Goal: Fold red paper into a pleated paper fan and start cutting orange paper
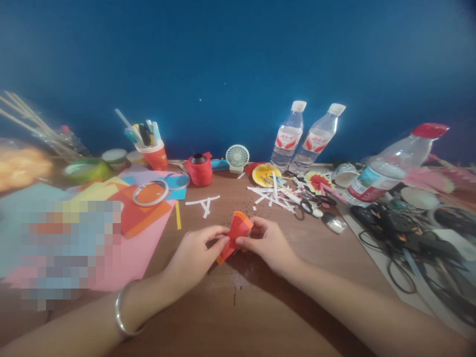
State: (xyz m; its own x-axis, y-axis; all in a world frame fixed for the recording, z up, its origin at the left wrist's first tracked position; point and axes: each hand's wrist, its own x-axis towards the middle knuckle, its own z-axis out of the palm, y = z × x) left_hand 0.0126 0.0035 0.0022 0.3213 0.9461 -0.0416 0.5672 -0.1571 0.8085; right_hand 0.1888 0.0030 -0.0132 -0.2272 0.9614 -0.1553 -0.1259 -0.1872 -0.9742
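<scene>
Between my two hands, just above the wooden table, is a piece of pleated orange-red paper (238, 233), pinched narrow at its middle and fanning out at the upper end. My left hand (203, 248) grips its left side between thumb and fingers. From the right, my right hand (269, 243) pinches the same paper near the middle, the thumb in front and the fingers partly hidden behind it. White paper strips (204, 203) lie beyond my left hand. Scissors (307, 204) rest among more strips past my right hand.
Coloured paper sheets (156, 248) and tape rolls (150, 192) lie left. Behind stand a cup of pens (154, 154), red thread (201, 171), a small fan (237, 157) and water bottles (288, 139). Yellow folded paper (262, 174), a larger bottle (386, 173) and black cables (401, 223) are right.
</scene>
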